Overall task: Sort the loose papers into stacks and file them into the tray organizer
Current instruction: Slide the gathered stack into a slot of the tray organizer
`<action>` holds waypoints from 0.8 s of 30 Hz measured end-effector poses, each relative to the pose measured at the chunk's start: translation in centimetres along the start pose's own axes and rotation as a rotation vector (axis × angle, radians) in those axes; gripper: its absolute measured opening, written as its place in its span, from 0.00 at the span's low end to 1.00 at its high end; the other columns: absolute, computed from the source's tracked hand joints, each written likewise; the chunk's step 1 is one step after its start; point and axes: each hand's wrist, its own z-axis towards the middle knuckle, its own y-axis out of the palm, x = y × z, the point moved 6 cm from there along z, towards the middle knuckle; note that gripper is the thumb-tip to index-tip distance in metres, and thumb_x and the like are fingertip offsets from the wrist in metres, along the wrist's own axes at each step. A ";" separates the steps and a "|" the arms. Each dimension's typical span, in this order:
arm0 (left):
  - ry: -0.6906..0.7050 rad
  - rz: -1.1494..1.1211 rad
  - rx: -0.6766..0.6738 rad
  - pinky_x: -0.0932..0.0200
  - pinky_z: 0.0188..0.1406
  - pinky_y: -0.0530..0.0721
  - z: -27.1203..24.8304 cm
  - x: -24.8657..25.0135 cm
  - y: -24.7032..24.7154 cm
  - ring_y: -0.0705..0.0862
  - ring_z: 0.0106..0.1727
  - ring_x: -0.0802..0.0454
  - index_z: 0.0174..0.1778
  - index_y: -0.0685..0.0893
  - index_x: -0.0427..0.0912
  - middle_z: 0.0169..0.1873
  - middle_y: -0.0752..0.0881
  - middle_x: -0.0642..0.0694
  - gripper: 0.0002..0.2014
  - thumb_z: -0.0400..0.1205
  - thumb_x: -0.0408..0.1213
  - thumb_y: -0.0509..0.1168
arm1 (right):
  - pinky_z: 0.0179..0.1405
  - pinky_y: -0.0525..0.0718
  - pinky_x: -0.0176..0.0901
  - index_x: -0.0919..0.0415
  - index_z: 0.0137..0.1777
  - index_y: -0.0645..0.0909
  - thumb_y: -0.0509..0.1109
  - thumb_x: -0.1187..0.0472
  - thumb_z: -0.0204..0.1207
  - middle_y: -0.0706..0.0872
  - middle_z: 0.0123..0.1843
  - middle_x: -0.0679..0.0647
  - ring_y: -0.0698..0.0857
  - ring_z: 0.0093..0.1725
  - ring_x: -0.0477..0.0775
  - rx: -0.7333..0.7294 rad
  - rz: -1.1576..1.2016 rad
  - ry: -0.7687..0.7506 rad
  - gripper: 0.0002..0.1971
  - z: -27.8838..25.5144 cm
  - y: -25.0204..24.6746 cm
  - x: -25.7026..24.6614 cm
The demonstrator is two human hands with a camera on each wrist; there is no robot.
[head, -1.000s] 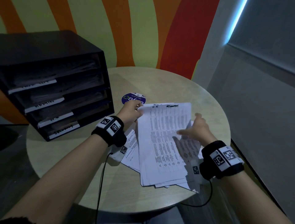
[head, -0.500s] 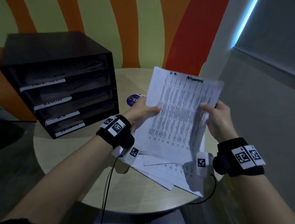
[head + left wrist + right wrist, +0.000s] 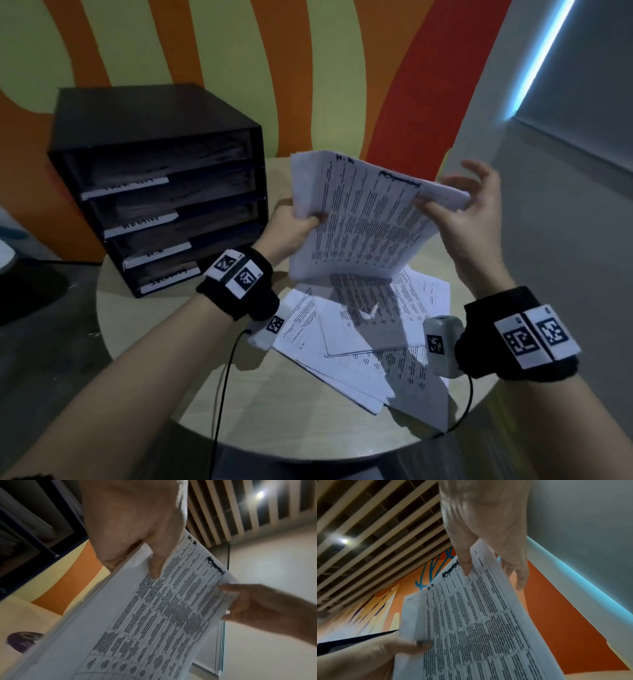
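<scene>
I hold a stack of printed sheets (image 3: 363, 219) up above the round table (image 3: 157, 359), its printed face toward me. My left hand (image 3: 296, 226) grips the stack's left edge, thumb on the front (image 3: 155, 566). My right hand (image 3: 459, 209) pinches the upper right corner between thumb and forefinger, its other fingers spread free (image 3: 496, 563). More loose papers (image 3: 363, 335) lie fanned on the table under the stack. The black tray organizer (image 3: 161, 192), with several labelled shelves holding papers, stands at the table's left, beside my left hand.
The striped orange, green and red wall (image 3: 274, 68) rises right behind the table. A grey wall (image 3: 565, 205) closes the right side. Cables (image 3: 222, 394) hang from both wrist bands over the table's front edge. A purple round sticker (image 3: 24, 641) lies on the table.
Both hands lifted the top stack off the pile and raised it higher. The right hand slid from the stack's right edge up to its upper corner, fingers spreading.
</scene>
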 end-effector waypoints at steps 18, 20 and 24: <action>0.077 0.867 0.061 0.55 0.64 0.77 -3.8 0.8 -9.0 0.77 0.69 0.45 0.75 0.75 0.41 0.69 0.78 0.41 0.22 0.84 0.34 0.65 | 0.26 0.76 0.24 0.62 0.46 0.88 0.69 0.77 0.73 0.84 0.24 0.38 0.77 0.23 0.30 -0.425 -0.296 -0.003 0.11 0.9 5.1 -2.9; -0.097 0.995 0.048 0.53 0.74 0.69 -4.5 -2.0 -11.9 0.68 0.78 0.40 0.80 0.65 0.36 0.77 0.68 0.37 0.28 0.85 0.36 0.64 | 0.23 0.77 0.27 0.70 0.48 0.87 0.70 0.78 0.72 0.82 0.20 0.39 0.77 0.21 0.35 -0.371 -0.192 0.169 0.08 0.9 4.4 -1.0; -0.206 1.249 0.037 0.47 0.80 0.62 -5.4 -5.2 -15.9 0.61 0.81 0.39 0.83 0.56 0.32 0.81 0.62 0.35 0.36 0.83 0.38 0.65 | 0.19 0.79 0.26 0.75 0.42 0.80 0.65 0.80 0.77 0.85 0.20 0.48 0.83 0.19 0.41 -0.459 0.000 0.555 0.05 -1.6 5.6 1.9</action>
